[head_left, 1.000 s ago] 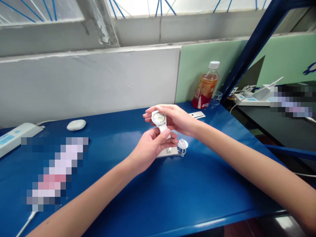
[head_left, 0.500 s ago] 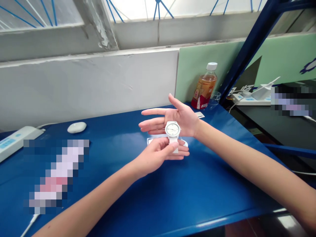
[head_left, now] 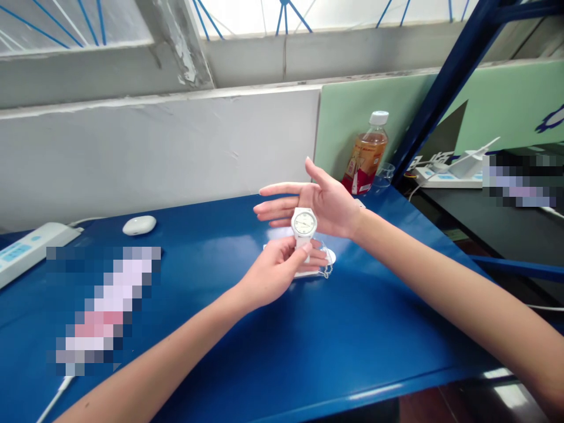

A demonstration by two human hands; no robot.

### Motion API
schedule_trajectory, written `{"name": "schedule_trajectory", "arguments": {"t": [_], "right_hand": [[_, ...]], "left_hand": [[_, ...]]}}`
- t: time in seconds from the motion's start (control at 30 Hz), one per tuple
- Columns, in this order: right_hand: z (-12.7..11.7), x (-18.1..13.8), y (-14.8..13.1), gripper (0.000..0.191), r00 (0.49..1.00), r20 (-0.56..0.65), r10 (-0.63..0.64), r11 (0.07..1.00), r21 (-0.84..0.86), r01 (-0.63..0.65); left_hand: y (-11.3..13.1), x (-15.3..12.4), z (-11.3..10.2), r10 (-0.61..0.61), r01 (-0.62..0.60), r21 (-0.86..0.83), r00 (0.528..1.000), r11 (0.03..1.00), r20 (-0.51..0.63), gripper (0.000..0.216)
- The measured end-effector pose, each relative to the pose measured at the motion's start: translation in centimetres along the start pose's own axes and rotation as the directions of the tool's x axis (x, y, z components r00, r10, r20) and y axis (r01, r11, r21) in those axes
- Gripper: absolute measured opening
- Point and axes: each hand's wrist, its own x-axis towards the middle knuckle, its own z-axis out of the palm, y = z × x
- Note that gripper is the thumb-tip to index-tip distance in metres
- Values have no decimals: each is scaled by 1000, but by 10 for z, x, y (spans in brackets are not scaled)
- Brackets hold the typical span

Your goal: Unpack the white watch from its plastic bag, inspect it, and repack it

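Observation:
A white wristwatch (head_left: pixel 304 224) with a round pale dial faces me above the table. My left hand (head_left: pixel 275 267) pinches its lower strap between thumb and fingers. Just behind the watch, my right hand (head_left: pixel 324 205) is open, palm toward me, with the thumb up and the fingers stretched to the left. Whether the watch touches the right palm I cannot tell. Under the left fingers lies a clear and white item with a chain-like strap (head_left: pixel 326 269), mostly covered by the hand.
On the blue table (head_left: pixel 229 364) lie a white earbud case (head_left: pixel 139 225), a blurred-out phone-like object (head_left: pixel 103 305) with a white cable, and a white power strip (head_left: pixel 37 247). A drink bottle (head_left: pixel 368 155) stands at the back right by a clear cup (head_left: pixel 384 175). A blue post (head_left: pixel 453 76) slants beside them.
Both hands have risen slightly, and the watch with them. More of the clear and white item beneath the left fingers shows now. My right hand stays open.

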Motion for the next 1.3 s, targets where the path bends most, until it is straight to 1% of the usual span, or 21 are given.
{"name": "schedule_trajectory", "arguments": {"t": [0.07, 0.1, 0.17, 0.23, 0.3, 0.37, 0.4, 0.47, 0.57, 0.63, 0.7, 0.83, 0.87, 0.9, 0.93, 0.97, 1.03, 1.07, 1.13, 1.2, 1.3], "right_hand": [[-3, -2, 1, 49, 979, -168, -112, 985, -147, 87], [-4, -7, 2, 37, 947, -248, -203, 963, -225, 148], [-6, -21, 4, 27, 903, -318, -290, 923, -343, 176], [-6, -41, 8, 24, 867, -346, -358, 855, -494, 156], [-6, -61, 14, 25, 845, -319, -429, 748, -650, 135], [-8, -76, 21, 29, 850, -262, -457, 637, -763, 107], [-8, -80, 24, 30, 851, -235, -471, 586, -804, 102], [-10, -85, 31, 29, 841, -214, -497, 518, -851, 89], [-10, -85, 38, 29, 827, -182, -533, 461, -881, 103], [-8, -85, 39, 31, 810, -186, -556, 464, -878, 116], [-6, -86, 38, 29, 805, -199, -559, 489, -863, 126], [-5, -85, 40, 22, 830, -219, -513, 551, -825, 123], [-7, -85, 41, 21, 833, -226, -505, 563, -818, 120], [-8, -84, 43, 21, 835, -234, -498, 578, -808, 118], [-10, -84, 44, 21, 838, -244, -489, 599, -792, 118], [-13, -83, 45, 22, 838, -260, -480, 625, -772, 119], [-18, -83, 46, 23, 828, -300, -474, 663, -740, 112], [-21, -83, 46, 22, 816, -321, -481, 665, -740, 100], [-26, -83, 46, 21, 799, -342, -495, 633, -771, 62], [-31, -84, 46, 21, 800, -329, -501, 576, -817, 25], [-37, -87, 47, 18, 797, -262, -544, 430, -903, -4]], "left_hand": [[3, 0, -7, 150, -123, 227, 983, 966, -104, 28], [5, 0, -11, 230, -157, 388, 962, 908, -150, 26], [9, -1, -19, 360, -159, 660, 915, 734, -180, 25], [10, -2, -24, 469, -179, 788, 870, 589, -153, 28], [7, -1, -26, 551, -171, 855, 821, 490, -151, 34], [1, 1, -25, 610, -165, 913, 785, 372, -107, 38], [-3, 2, -23, 665, -164, 949, 744, 270, -60, 38], [-10, 4, -21, 726, -170, 982, 685, 77, 62, 38], [-14, 4, -15, 764, -179, 974, 607, -137, 218, 34], [-14, 2, -12, 759, -183, 958, 584, -221, 286, 31], [-14, 1, -8, 752, -195, 944, 571, -267, 330, 29], [-15, 2, -4, 756, -277, 921, 530, -274, 384, 29], [-16, 2, -5, 751, -299, 917, 532, -266, 391, 30], [-16, 3, -6, 739, -319, 914, 548, -250, 393, 32], [-16, 3, -7, 717, -333, 916, 580, -224, 386, 35], [-17, 2, -10, 688, -337, 923, 626, -186, 367, 40], [-18, -1, -15, 595, -316, 944, 743, -93, 307, 58], [-19, -3, -19, 539, -289, 956, 799, -48, 269, 67], [-22, -7, -25, 386, -277, 961, 885, -13, 260, 71], [-25, -12, -31, 278, -285, 959, 921, 2, 273, 61], [-29, -15, -35, 242, -316, 948, 923, 40, 298, 51]]}}
